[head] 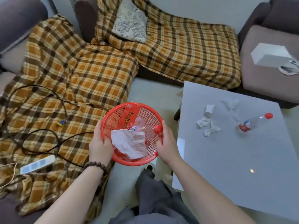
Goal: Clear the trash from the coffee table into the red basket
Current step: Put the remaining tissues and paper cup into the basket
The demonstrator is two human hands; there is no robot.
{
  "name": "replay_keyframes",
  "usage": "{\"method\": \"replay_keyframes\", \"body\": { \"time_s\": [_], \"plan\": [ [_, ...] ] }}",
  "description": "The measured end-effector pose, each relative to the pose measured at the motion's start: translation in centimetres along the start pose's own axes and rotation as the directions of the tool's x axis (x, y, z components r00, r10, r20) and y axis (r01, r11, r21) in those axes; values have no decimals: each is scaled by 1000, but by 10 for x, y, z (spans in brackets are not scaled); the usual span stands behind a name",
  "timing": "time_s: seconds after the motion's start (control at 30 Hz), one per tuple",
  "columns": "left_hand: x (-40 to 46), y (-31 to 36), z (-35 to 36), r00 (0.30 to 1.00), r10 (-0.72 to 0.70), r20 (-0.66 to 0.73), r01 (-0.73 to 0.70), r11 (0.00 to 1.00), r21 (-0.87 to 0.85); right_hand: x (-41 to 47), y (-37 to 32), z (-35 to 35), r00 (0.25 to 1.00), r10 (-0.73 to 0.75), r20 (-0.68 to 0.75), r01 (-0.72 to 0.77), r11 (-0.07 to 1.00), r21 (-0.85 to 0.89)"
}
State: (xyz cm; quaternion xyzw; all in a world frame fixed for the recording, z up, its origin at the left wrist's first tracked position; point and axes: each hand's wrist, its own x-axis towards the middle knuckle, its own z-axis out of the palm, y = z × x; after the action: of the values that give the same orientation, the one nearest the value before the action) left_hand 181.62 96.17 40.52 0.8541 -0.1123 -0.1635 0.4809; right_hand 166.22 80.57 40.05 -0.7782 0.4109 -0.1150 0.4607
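Observation:
I hold the red basket (113, 117) in the air between the sofa and the coffee table (234, 167). My left hand (99, 146) grips its left rim and my right hand (166, 143) grips its right rim. Inside the basket lie a crumpled paper (129, 143), a clear bottle with a red cap (157, 128) and a red wrapper. On the table rest a plastic bottle with a red cap (252, 123), a tipped paper cup (209, 109), crumpled tissues (207, 126) and clear plastic wrap (231, 102).
A plaid-covered sofa (80, 70) runs along the left and back, with a power strip (38, 164), cables and a cushion (130, 21) on it. An armchair at the right holds a white box (271, 56). My legs in grey trousers (155, 199) stand below the basket.

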Motion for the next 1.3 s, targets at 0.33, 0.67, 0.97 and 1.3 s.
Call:
{"method": "replay_keyframes", "body": {
  "time_s": [0.33,0.67,0.97,1.3],
  "plan": [
    [126,62,106,983,80,167,-104,985,138,121,34,-29,976,154,-156,-136,984,118],
    [216,199,257,895,218,390,-311,931,192,240,62,-140,882,280,-378,-222,956,191],
    [247,262,353,774,299,558,-460,871,171,280,87,-193,763,413,-498,-287,906,312],
    [305,314,465,562,294,773,-581,805,117,347,110,-220,544,591,-596,-408,807,427]
  ]
}}
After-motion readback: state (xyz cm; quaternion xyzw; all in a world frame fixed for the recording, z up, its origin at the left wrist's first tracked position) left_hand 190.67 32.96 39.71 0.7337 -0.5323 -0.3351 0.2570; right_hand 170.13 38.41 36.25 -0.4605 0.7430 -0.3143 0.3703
